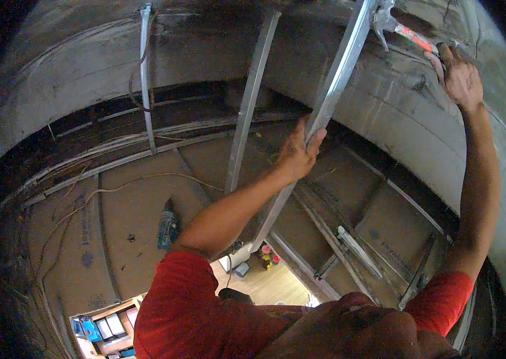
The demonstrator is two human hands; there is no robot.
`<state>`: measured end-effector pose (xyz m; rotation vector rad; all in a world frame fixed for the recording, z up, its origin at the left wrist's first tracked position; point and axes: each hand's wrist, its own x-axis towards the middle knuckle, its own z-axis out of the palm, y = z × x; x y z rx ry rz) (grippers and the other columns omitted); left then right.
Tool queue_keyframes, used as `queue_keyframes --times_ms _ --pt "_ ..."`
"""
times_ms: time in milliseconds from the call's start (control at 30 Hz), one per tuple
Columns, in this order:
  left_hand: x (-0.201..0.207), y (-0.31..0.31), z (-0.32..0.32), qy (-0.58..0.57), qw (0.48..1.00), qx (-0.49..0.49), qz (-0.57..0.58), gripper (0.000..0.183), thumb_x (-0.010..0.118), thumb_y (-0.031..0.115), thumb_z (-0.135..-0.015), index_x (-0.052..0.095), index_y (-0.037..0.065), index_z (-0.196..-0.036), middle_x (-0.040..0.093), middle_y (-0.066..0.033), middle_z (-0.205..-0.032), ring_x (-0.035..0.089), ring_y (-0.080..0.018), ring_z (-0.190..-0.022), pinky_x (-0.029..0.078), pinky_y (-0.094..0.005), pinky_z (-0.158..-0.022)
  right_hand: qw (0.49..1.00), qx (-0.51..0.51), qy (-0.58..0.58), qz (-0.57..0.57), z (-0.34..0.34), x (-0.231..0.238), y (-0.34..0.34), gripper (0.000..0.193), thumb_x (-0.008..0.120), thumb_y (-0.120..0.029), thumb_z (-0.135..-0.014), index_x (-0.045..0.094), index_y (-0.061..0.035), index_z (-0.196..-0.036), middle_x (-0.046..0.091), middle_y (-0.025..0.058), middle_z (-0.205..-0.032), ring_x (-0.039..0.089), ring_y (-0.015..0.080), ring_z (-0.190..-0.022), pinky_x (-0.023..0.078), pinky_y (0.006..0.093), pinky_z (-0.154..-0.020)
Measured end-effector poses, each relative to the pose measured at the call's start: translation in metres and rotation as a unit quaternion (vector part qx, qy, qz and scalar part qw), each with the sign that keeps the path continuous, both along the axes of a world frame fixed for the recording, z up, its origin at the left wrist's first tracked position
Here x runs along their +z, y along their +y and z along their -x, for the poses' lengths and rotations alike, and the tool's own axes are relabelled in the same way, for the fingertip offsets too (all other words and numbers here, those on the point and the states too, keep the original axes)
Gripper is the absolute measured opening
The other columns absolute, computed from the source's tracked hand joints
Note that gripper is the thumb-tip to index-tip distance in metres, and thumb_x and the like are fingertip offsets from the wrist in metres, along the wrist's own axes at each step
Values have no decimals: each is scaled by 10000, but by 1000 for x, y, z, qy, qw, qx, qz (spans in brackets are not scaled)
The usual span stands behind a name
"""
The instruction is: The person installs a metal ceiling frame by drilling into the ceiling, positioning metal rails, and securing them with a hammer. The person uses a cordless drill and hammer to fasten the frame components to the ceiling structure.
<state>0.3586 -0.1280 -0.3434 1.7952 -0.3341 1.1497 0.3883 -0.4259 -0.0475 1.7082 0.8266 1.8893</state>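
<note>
My left hand [301,149] is wrapped round a long silver metal channel [340,69], which slants up to the right toward the concrete overhead. My right hand [462,78], raised at the upper right, is closed round the handle of a claw hammer [411,37] with an orange-red grip. The hammer's steel head lies beside the channel's top end; whether they touch I cannot tell. A second metal channel [253,96] stands left of the held one, and a thinner metal strip [145,78] hangs farther left.
A dark teal power drill [168,227] lies on the brown ceiling boards [127,209], with a loose cable [121,182] behind it. Loose metal pieces [357,251] lie at the right. Below, an opening shows a wooden floor [271,284] and flowers [270,257]; another shows shelves [109,329].
</note>
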Motion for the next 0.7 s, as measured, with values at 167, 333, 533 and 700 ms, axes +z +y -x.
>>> queue_keyframes --times_ms 167,333,533,700 --pt "3 -4 5 -41 998 45 18 674 558 462 -959 427 -88 -1327 652 -243 -1055 642 -394 -925 495 -449 -877 978 16 -43 202 -4 3 -2 411 628 -411 -891 562 -42 -1059 624 199 -1060 631 412 -903 516 469 -748" --pt "3 0 -3 -47 999 -17 9 633 538 465 -970 432 -23 -1359 602 -280 -1185 616 -408 -1043 474 -444 -939 998 -53 17 -8 -9 13 -5 406 621 -359 -890 558 -73 -1172 627 213 -1148 645 378 -992 542 446 -836" --pt "13 -3 14 81 991 -92 56 574 546 430 -976 462 -25 -1315 631 -251 -1066 645 -371 -869 505 -467 -808 990 -26 -53 131 -11 -8 -1 419 636 -388 -881 575 -70 -1146 650 200 -1101 662 376 -909 561 415 -772" --pt "10 -1 11 64 997 -42 16 557 543 394 -983 435 -8 -1354 643 -244 -1070 644 -367 -949 493 -440 -863 992 15 11 127 -9 -17 4 427 621 -418 -893 580 -53 -1110 649 195 -1089 664 369 -887 557 433 -724"
